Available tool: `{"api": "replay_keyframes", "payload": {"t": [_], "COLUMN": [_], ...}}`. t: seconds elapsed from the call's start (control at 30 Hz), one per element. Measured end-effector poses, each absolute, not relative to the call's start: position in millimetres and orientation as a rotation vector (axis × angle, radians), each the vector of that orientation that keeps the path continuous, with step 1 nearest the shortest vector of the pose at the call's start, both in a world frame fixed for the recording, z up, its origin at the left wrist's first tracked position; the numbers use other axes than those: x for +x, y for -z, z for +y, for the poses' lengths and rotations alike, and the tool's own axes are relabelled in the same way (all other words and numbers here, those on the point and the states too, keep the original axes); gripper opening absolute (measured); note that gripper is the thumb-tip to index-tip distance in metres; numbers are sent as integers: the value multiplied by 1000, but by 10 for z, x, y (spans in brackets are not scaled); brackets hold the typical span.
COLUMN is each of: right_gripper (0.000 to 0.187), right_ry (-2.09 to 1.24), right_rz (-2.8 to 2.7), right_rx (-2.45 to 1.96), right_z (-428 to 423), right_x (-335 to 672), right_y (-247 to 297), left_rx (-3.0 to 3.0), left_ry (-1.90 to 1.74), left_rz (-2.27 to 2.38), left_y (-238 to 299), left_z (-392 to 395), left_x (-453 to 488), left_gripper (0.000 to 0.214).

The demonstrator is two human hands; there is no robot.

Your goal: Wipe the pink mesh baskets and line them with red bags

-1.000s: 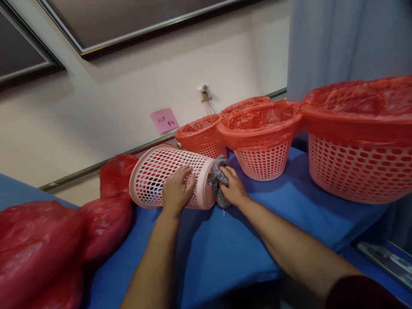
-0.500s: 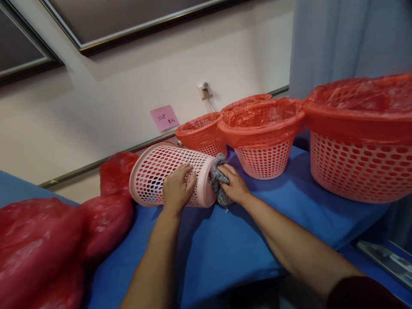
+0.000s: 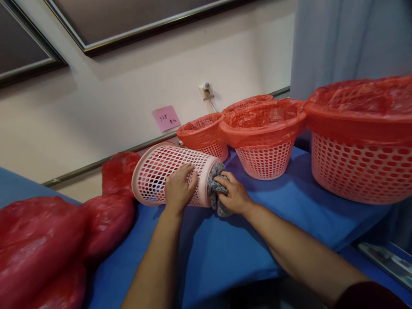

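Note:
A pale pink plastic basket point(image 3: 180, 161) with a lattice of holes lies on its side on the blue-covered table point(image 3: 219, 249). My left hand point(image 3: 180, 191) holds its near side, fingers curved against the lattice and thumb apart. At the basket's right end, my right hand point(image 3: 234, 193) is closed on a crumpled grey cloth point(image 3: 218, 189). The cloth is pressed against the basket's base. Some of my right fingertips are hidden in its folds.
Left of the basket lie filled red plastic bags point(image 3: 41, 240). Several pink baskets with red liners, including a large one point(image 3: 360, 167), stand upright behind and to the right. A pink note point(image 3: 166, 118) and a wall socket point(image 3: 206, 92) are on the wall.
My right hand has shifted slightly down and the cloth now lies more across the basket's base. The left hand keeps its place on the basket. The whole view has shifted slightly.

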State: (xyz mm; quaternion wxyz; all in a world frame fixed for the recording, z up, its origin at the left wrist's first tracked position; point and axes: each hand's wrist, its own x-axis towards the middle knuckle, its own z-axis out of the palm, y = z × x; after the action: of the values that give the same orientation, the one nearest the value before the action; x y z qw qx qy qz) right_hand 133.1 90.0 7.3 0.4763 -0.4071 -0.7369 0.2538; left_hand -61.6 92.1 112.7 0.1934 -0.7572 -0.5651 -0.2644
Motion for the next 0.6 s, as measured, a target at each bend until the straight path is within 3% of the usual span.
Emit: {"api": "replay_keyframes", "payload": {"t": [0.17,0.3,0.5,0.6], "right_gripper": [43,47,30,33], "right_ry": [-755,-730,-829,-808], "right_rz": [-2020,-1889,-2114,-2000], "right_rx": [-1067,-1169,-1250,-1368], "right_z": [751,722,745,816], "right_x": [1328,1269,1259,1251], "right_y": [-113,-116,-88,-76], "left_rx": [-2143,-2145,-2145,-2143], "left_ry": [767,773,755,753], "left_rz": [-1582,-1580,-1592,-1584], "left_y": [-1134,-1133,-1127,-1126], "left_z": [914,929,936,927], "left_x": [-615,-600,-609,-613], "left_gripper": [34,34,35,34]}}
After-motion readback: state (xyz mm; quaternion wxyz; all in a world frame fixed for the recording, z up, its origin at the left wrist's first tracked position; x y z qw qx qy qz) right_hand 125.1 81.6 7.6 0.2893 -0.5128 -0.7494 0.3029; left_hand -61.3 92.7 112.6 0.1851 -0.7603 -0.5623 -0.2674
